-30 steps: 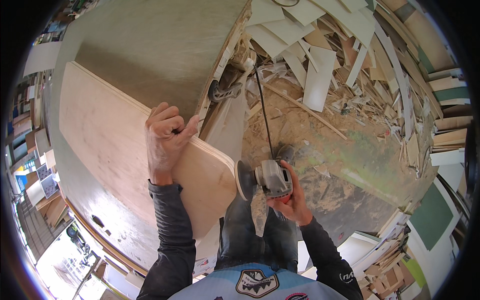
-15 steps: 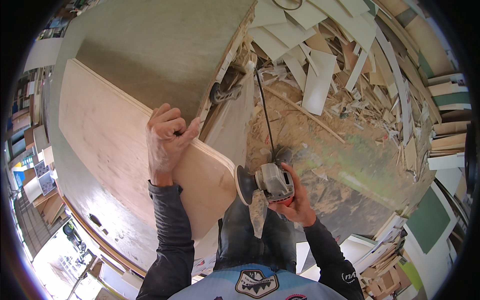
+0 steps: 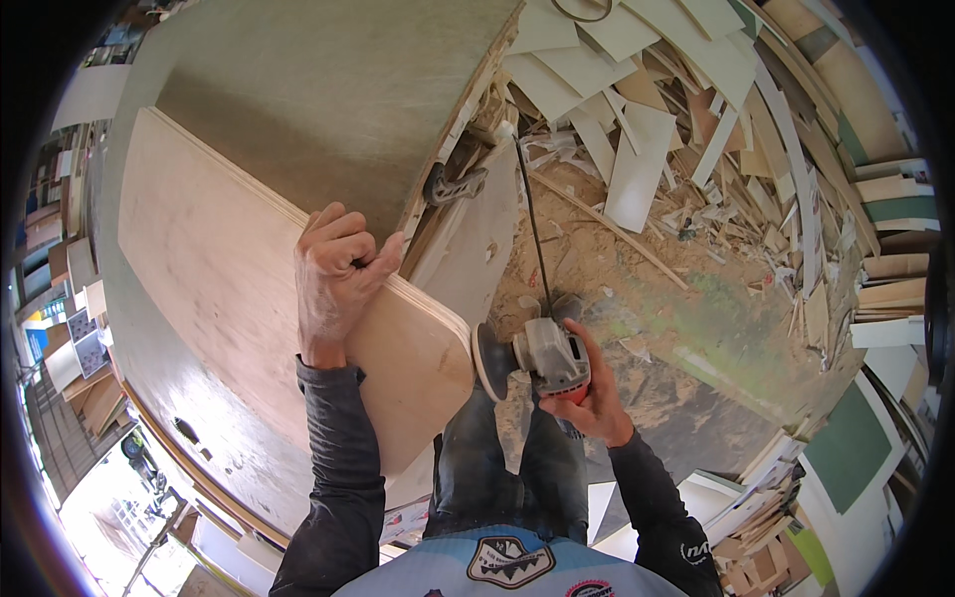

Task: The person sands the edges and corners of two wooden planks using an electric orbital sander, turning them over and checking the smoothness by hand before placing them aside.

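Note:
A pale plywood board [image 3: 229, 239] with a rounded corner lies flat on a large, dusty table [image 3: 328, 60] and juts past its edge. My left hand [image 3: 341, 269] rests on the board at its far edge, with the fingers curled into a loose fist and the thumb sticking out. In my right hand [image 3: 600, 398] is a grey angle grinder [image 3: 555, 360] fitted with a round sanding disc [image 3: 489, 362]. The disc stands on edge beside the board's rounded corner, touching or almost touching it. My right palm is hidden behind the grinder body.
A dark power cord [image 3: 530, 214] runs from the grinder up toward the table's side. Near it, a grey-handled tool [image 3: 455, 185] hangs by the table edge. Pale board offcuts [image 3: 642, 164] and wood scraps are heaped on the sawdust-covered floor [image 3: 587, 249]. More panels [image 3: 851, 438] lean at the right.
The grinder and my right hand have shifted slightly right and away from me, along the board's corner. My left hand stays in its place on the board.

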Motion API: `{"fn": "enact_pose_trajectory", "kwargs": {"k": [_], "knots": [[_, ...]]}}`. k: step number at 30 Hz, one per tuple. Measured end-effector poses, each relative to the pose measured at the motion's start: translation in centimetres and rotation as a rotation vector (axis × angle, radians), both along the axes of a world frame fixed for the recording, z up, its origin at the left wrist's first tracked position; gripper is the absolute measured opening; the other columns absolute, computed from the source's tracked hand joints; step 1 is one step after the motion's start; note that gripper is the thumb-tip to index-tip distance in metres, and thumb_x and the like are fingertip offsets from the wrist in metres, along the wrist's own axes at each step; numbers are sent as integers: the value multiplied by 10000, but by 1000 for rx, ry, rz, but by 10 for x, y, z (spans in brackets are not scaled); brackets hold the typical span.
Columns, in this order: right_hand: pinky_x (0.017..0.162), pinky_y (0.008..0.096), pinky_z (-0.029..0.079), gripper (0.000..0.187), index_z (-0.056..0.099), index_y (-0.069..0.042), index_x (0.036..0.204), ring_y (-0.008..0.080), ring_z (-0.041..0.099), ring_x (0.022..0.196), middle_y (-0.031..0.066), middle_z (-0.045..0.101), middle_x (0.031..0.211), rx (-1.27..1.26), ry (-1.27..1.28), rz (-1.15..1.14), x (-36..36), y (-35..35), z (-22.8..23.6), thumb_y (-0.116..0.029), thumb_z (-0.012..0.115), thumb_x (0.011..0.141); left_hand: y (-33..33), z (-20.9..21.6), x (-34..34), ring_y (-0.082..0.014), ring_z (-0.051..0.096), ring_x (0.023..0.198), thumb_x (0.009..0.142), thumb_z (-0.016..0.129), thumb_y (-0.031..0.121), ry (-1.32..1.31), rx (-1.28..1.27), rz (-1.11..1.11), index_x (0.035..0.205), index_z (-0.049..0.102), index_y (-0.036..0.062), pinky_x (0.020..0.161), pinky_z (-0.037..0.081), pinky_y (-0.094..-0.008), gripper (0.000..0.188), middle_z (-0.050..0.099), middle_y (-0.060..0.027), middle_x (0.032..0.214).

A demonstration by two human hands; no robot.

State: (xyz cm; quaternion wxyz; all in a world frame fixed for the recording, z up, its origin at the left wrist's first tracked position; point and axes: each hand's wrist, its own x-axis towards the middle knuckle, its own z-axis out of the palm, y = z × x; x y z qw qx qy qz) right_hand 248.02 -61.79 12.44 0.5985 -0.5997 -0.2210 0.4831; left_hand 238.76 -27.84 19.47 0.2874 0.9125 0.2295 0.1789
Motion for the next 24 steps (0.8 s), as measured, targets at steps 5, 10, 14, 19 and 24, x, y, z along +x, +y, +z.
{"fn": "enact_pose_trajectory", "kwargs": {"k": [5,10,14,19,24], "knots": [[1042,343,434,1002,275,1,1566,246,615,1199,164,643,1297,-5,12,11,2,5,1,-173,859,770,0,2,1,-207,334,622,725,827,17,2,-4,-3,525,432,15,578,270,-376,443,361,-38,564],[1033,333,437,991,258,-1,1570,228,606,1205,164,633,1313,-5,112,26,15,18,-14,-176,847,792,-1,3,1,-221,380,613,728,825,87,36,16,14,515,432,29,615,314,-372,451,385,-42,559],[1033,335,437,990,259,-1,1569,225,607,1202,164,642,1298,-4,139,-14,20,20,-11,-174,846,790,0,1,1,-223,382,610,722,826,89,25,9,14,518,431,26,613,317,-372,449,381,-44,557],[1043,347,430,1004,281,5,1563,240,620,1185,166,659,1270,-8,-3,88,28,13,2,-176,856,760,0,1,0,-220,384,610,718,821,89,37,20,21,520,429,25,615,320,-370,444,380,-44,558],[1040,344,430,1017,275,14,1563,254,625,1189,174,668,1259,-90,133,119,33,18,14,-180,855,751,0,2,0,-215,389,611,726,812,86,42,23,22,520,434,29,618,325,-365,434,385,-38,560]]}}
